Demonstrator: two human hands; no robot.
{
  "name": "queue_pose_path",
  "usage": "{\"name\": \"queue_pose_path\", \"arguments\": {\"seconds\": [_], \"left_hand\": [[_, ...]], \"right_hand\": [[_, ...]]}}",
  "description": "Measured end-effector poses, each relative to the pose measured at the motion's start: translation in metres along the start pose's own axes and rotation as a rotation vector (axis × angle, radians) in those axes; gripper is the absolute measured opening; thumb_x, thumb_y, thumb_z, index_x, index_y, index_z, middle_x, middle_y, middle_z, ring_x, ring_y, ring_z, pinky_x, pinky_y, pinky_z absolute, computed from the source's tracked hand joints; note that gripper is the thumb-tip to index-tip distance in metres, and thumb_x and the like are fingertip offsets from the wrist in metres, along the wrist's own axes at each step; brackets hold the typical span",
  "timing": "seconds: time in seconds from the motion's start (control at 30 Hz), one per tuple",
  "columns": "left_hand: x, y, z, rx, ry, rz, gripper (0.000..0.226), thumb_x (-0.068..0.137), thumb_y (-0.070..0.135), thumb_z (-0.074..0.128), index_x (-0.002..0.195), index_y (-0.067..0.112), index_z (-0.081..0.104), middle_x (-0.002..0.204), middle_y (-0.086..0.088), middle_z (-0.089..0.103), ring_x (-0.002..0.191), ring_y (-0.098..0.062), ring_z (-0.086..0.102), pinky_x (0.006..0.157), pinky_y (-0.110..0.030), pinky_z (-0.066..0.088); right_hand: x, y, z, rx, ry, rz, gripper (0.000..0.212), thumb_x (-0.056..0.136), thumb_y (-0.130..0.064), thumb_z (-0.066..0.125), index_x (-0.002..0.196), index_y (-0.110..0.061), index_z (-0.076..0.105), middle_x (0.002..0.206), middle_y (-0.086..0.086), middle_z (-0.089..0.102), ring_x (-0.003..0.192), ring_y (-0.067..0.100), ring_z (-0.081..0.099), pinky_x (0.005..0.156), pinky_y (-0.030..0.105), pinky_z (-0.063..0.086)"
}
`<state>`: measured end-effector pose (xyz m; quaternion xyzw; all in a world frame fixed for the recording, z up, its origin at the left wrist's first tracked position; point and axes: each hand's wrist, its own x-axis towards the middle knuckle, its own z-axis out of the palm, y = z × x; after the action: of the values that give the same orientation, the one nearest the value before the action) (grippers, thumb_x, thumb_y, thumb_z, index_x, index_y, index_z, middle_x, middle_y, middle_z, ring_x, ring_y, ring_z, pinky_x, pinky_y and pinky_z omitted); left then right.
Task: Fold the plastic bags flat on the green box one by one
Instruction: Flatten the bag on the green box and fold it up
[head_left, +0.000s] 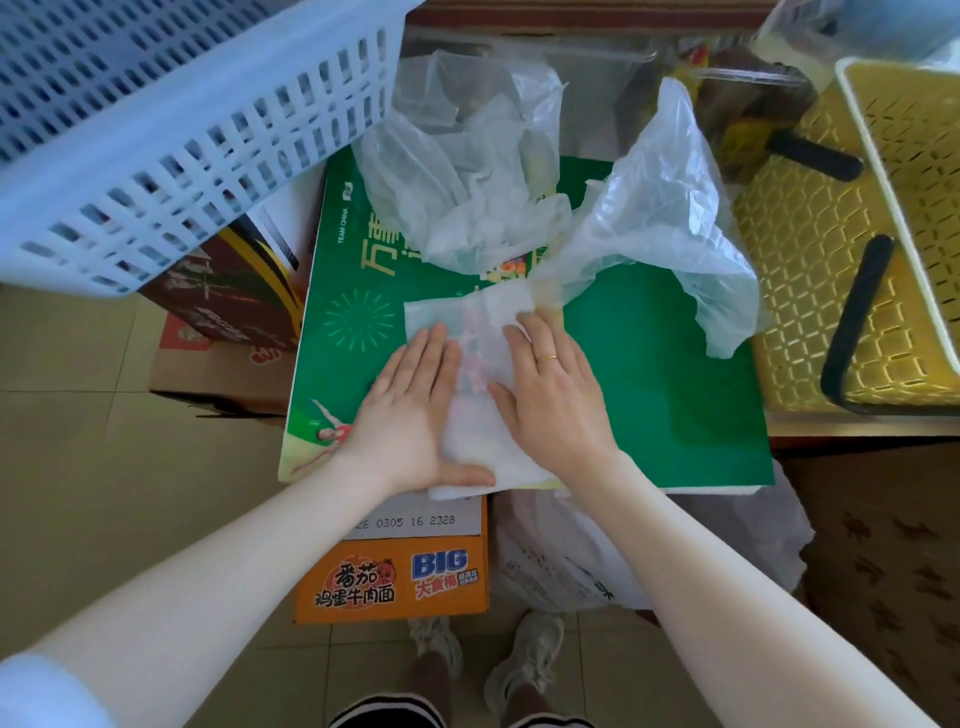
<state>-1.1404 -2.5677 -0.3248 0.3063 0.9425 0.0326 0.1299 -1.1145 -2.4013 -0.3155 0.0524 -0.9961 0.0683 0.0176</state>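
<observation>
Now a folded plastic bag (480, 364) is pressed flat on the green box (649, 364) by both hands. It is touched by the left hand (415, 410) with straight fingers, palm down on its left part, while the right hand (550, 395), also flat and holding nothing, is laid on its right part. Behind it on the box a crumpled heap of bags (467, 171) is seen, with another loose bag (670, 208) to the right. A white basket (156, 119) is seen at the upper left, a yellow basket (810, 270) at the right.
</observation>
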Motion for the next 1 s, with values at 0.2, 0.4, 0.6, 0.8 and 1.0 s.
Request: {"name": "queue_pose_path", "arguments": {"seconds": [0.2, 0.4, 0.6, 0.8, 1.0], "left_hand": [[-0.002, 0.001, 0.0, -0.036, 0.018, -0.016, 0.138, 0.046, 0.09, 0.042, 0.146, 0.002, 0.004, 0.154, -0.017, -0.003, 0.143, -0.027, -0.006, 0.112, -0.033, -0.012], [-0.005, -0.001, -0.005, -0.054, 0.005, 0.005, 0.141, 0.045, 0.091, 0.043, 0.146, 0.005, -0.004, 0.154, -0.017, -0.01, 0.142, -0.028, -0.012, 0.114, -0.037, -0.012], [-0.047, -0.001, 0.0, -0.043, 0.082, 0.298, 0.099, 0.068, 0.078, 0.041, 0.136, 0.007, 0.035, 0.145, -0.013, 0.028, 0.134, -0.029, 0.022, 0.115, -0.036, -0.001], [-0.05, -0.013, 0.02, -0.137, 0.223, 0.341, 0.061, 0.073, 0.034, 0.07, 0.124, 0.009, 0.05, 0.124, -0.018, 0.057, 0.116, -0.032, 0.054, 0.104, -0.043, 0.033], [-0.048, -0.012, 0.018, -0.27, 0.347, 0.34, 0.038, 0.08, 0.013, 0.043, 0.108, 0.007, 0.068, 0.114, -0.013, 0.064, 0.109, -0.03, 0.06, 0.099, -0.043, 0.04]], "right_hand": [[0.015, 0.004, 0.02, 0.034, -0.232, 0.043, 0.082, 0.083, -0.058, 0.005, 0.149, -0.009, 0.006, 0.158, 0.008, 0.002, 0.145, 0.019, 0.002, 0.115, 0.03, -0.002], [0.021, 0.005, 0.011, 0.019, -0.401, 0.081, 0.077, 0.093, -0.06, 0.019, 0.148, -0.015, -0.01, 0.156, 0.005, -0.017, 0.144, 0.017, -0.013, 0.116, 0.033, -0.005], [0.01, 0.016, -0.018, 0.248, -0.232, 0.017, 0.068, 0.095, -0.048, 0.031, 0.148, -0.009, 0.014, 0.158, 0.007, -0.003, 0.145, 0.022, -0.002, 0.115, 0.034, 0.002], [-0.022, 0.028, -0.024, 0.261, -0.175, -0.087, 0.047, 0.092, -0.031, 0.041, 0.127, -0.001, 0.051, 0.148, 0.017, 0.032, 0.131, 0.04, 0.038, 0.103, 0.044, 0.036], [-0.035, 0.043, -0.029, 0.349, -0.3, -0.157, 0.073, 0.083, -0.057, 0.042, 0.136, -0.006, 0.044, 0.152, 0.008, 0.027, 0.14, 0.024, 0.027, 0.112, 0.033, 0.024]]}}
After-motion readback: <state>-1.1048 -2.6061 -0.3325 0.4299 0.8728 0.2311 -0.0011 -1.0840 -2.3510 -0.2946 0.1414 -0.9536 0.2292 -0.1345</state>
